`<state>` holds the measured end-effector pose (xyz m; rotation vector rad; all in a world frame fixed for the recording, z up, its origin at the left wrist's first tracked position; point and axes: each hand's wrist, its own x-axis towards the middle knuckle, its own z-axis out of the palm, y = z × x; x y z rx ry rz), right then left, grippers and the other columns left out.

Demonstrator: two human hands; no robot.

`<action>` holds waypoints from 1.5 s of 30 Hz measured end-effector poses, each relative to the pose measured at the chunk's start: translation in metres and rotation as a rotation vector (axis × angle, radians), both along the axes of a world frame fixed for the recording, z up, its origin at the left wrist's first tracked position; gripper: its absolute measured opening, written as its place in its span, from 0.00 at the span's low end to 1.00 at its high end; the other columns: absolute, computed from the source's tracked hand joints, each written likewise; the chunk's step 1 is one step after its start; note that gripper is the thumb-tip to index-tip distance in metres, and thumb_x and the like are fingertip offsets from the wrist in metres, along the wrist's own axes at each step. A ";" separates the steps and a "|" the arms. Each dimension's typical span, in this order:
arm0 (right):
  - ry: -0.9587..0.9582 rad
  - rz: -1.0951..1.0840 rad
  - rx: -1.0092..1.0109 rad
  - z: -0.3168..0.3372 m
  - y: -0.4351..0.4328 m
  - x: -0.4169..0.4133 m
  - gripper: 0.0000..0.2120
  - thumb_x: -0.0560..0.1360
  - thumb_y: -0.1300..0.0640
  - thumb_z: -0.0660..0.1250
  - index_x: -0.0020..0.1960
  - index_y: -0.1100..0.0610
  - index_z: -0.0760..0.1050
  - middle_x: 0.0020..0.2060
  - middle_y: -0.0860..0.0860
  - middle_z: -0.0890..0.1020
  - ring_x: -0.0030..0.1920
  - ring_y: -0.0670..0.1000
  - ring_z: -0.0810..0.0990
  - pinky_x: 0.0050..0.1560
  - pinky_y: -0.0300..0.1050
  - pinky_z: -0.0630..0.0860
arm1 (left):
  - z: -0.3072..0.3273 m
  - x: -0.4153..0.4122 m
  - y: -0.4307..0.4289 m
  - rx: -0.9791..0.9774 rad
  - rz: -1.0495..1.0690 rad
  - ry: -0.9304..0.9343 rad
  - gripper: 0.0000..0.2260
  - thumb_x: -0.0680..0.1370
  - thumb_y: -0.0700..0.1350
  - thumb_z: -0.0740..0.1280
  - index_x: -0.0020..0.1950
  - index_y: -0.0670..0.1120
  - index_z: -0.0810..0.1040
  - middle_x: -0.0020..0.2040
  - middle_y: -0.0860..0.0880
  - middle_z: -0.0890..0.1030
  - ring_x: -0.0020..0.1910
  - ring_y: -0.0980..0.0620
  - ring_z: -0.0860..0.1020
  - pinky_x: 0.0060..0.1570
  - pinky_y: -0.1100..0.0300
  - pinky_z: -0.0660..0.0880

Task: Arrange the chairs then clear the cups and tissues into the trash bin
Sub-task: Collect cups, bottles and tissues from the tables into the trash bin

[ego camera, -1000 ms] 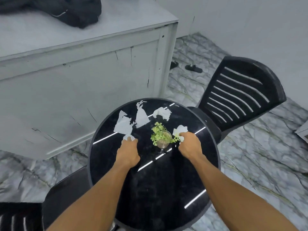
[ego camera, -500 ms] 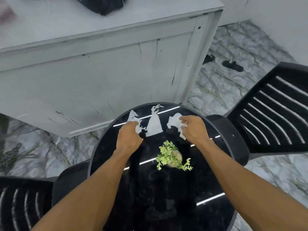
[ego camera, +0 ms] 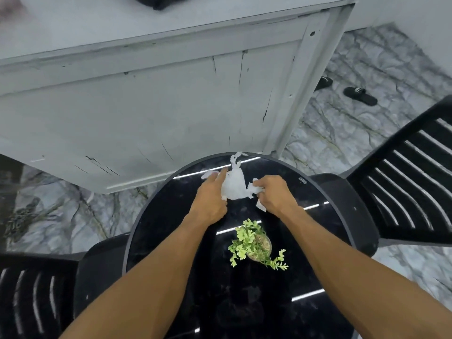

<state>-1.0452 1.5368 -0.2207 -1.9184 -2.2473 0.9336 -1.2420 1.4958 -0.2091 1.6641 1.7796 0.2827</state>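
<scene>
The tissue sheet (ego camera: 234, 184) lies near-to-far between the 2 hands: left hand (ego camera: 210, 201) presses its edge with straight fingers, right hand (ego camera: 271, 194) clenches crumpled tissue (ego camera: 260, 206).

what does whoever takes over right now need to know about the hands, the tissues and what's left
Left hand: fingers stretched forward onto the tissues, a scrap showing under the palm.
Right hand: fingers curled, pinching tissue scraps.
Tissues: gathered between both hands at the far edge of the round table, beyond the small plant.
Done: left chair and right chair look tucked against the table.
Left: lift the tissues and bin them. No cups and no trash bin in view.
</scene>
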 end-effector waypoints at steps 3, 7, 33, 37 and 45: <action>0.039 -0.038 -0.003 0.000 -0.005 0.000 0.16 0.73 0.69 0.64 0.58 0.60 0.82 0.55 0.57 0.82 0.57 0.58 0.79 0.59 0.49 0.76 | -0.006 0.017 0.016 -0.077 -0.224 0.185 0.36 0.75 0.37 0.70 0.79 0.52 0.58 0.78 0.43 0.58 0.71 0.40 0.67 0.66 0.50 0.69; 0.073 -0.112 -0.043 0.002 -0.015 0.001 0.17 0.74 0.69 0.64 0.61 0.59 0.81 0.61 0.55 0.81 0.60 0.55 0.79 0.58 0.42 0.75 | -0.011 0.022 0.005 0.025 -0.288 0.269 0.10 0.73 0.31 0.64 0.49 0.40 0.82 0.49 0.43 0.80 0.51 0.42 0.79 0.50 0.53 0.78; 0.325 0.568 0.105 0.203 -0.271 -0.473 0.18 0.68 0.69 0.68 0.56 0.57 0.84 0.56 0.54 0.83 0.52 0.53 0.82 0.52 0.42 0.78 | 0.179 -0.399 -0.376 0.358 0.784 0.171 0.07 0.67 0.38 0.67 0.38 0.45 0.84 0.36 0.49 0.84 0.37 0.50 0.82 0.40 0.50 0.81; 0.365 0.766 0.118 0.217 -0.371 -0.575 0.18 0.70 0.68 0.68 0.57 0.56 0.83 0.56 0.57 0.83 0.47 0.52 0.83 0.48 0.38 0.77 | 0.202 -0.465 -0.497 0.328 0.984 0.234 0.11 0.66 0.34 0.65 0.42 0.44 0.84 0.40 0.47 0.84 0.42 0.48 0.82 0.44 0.53 0.81; 0.387 1.095 0.075 0.219 -0.539 -0.725 0.16 0.69 0.66 0.69 0.55 0.55 0.82 0.53 0.55 0.84 0.53 0.55 0.82 0.52 0.42 0.77 | 0.206 -0.549 -0.688 0.253 1.351 0.290 0.12 0.70 0.31 0.67 0.47 0.43 0.85 0.43 0.47 0.84 0.42 0.50 0.81 0.44 0.57 0.81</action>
